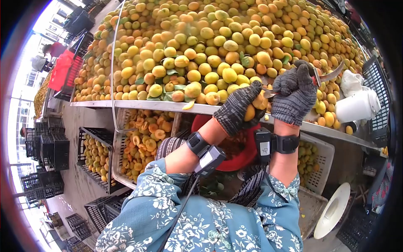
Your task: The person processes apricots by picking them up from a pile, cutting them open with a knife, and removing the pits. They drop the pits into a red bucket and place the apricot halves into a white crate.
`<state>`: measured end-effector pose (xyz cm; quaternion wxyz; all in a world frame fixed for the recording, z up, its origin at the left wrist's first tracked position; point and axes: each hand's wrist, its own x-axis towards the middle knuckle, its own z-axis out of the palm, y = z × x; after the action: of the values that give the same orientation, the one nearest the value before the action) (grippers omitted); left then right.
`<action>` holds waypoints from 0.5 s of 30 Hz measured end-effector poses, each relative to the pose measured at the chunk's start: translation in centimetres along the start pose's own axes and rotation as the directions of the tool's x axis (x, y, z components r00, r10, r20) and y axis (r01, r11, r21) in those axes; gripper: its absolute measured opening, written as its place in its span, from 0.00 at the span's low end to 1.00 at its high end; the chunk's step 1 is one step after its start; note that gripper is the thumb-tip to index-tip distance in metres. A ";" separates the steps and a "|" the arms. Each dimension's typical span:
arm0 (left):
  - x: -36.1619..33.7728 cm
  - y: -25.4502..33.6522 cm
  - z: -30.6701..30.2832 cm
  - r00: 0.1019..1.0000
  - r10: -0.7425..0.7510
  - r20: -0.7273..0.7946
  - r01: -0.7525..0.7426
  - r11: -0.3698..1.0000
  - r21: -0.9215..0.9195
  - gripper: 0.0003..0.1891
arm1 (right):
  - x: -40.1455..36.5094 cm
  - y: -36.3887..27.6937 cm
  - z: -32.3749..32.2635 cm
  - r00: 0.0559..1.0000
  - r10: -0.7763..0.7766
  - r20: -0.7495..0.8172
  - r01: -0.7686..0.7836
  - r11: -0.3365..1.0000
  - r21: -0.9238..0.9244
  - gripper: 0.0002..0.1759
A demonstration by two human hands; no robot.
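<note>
Two hands in grey knitted gloves (289,105), close together above the metal table's rim (147,105). Left hand (239,110): fingers wrapped around a small orange-yellow apricot (250,112). Right hand (294,94): fingers clenched on a curved metal knife (331,74), just beside the fruit. Behind, heaped yellow apricots (210,42).

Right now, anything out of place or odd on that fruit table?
Only minor things: a loose fruit slice lies on the table's front rim, apart from the pile, and leaves are mixed in among the fruit. The left hand grips a fruit; the right hand grips a knife. No spill visible.
</note>
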<state>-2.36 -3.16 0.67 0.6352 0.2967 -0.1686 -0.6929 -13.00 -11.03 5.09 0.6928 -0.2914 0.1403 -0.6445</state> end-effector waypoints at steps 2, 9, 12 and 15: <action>0.6 -0.8 -0.5 0.977 0.212 -0.024 -0.193 0.928 0.319 0.12 | -0.2 -0.3 0.4 0.998 -0.018 -0.062 0.016 0.999 -0.028 0.09; 0.7 -1.7 -2.0 0.973 0.193 0.127 -0.223 0.929 0.295 0.13 | -0.8 -0.4 1.2 0.993 -0.115 -0.025 0.108 0.975 -0.194 0.06; -0.6 -1.0 -1.4 0.722 0.522 0.455 -0.602 0.148 0.785 0.15 | -1.0 -0.5 1.4 0.993 -0.106 -0.048 0.095 0.975 -0.200 0.06; -0.5 -0.9 -1.6 0.792 0.439 0.425 -0.527 0.140 0.838 0.22 | -0.8 -0.1 0.9 0.988 -0.153 -0.022 0.140 0.949 -0.281 0.06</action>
<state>-2.06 -2.35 -1.05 0.5246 0.5064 -0.6431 -0.2340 -12.69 -9.99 5.75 0.5919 -0.3815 0.2227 -0.6742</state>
